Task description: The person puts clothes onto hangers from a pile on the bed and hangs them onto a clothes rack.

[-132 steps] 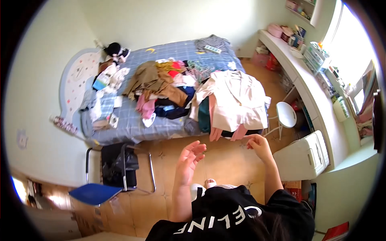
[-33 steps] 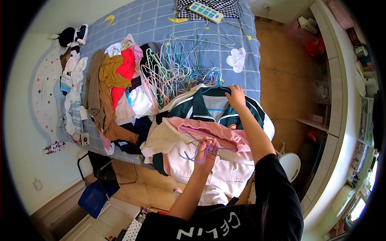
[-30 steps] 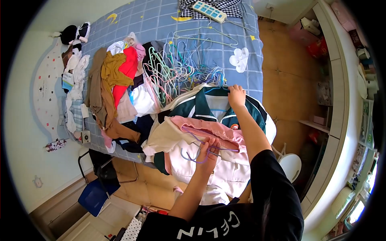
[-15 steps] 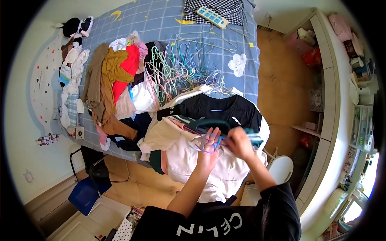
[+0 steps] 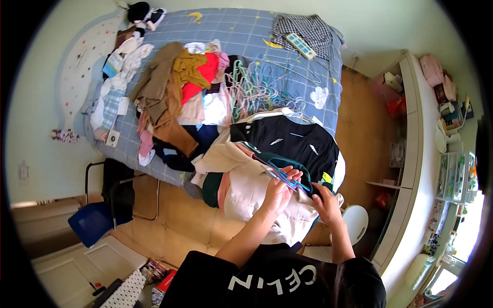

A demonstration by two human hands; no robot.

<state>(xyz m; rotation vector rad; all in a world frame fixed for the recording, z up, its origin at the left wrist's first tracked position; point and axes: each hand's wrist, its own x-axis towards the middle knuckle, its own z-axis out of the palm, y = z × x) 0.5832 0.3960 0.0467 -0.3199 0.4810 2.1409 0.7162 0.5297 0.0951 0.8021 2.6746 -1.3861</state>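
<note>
My left hand is closed around blue hangers, palm turned up, over the pile of clothes at the bed's near edge. Beside it, my right hand grips the edge of a dark green garment, close to the hangers' ends. A small yellow-green patch shows just above that hand. Under both hands lies a cream garment, and beyond them a black short-sleeved top is spread flat. Exactly how the hangers sit against the green cloth is partly hidden by my fingers.
A tangle of pastel hangers lies on the bed, left of it a heap of clothes. A power strip rests on checked cloth. A chair stands left, a white stool right.
The view has shifted, so the bed appears farther right. My hands have moved lower, and my right hand, blurred before, now grips the green garment beside the hangers.
</note>
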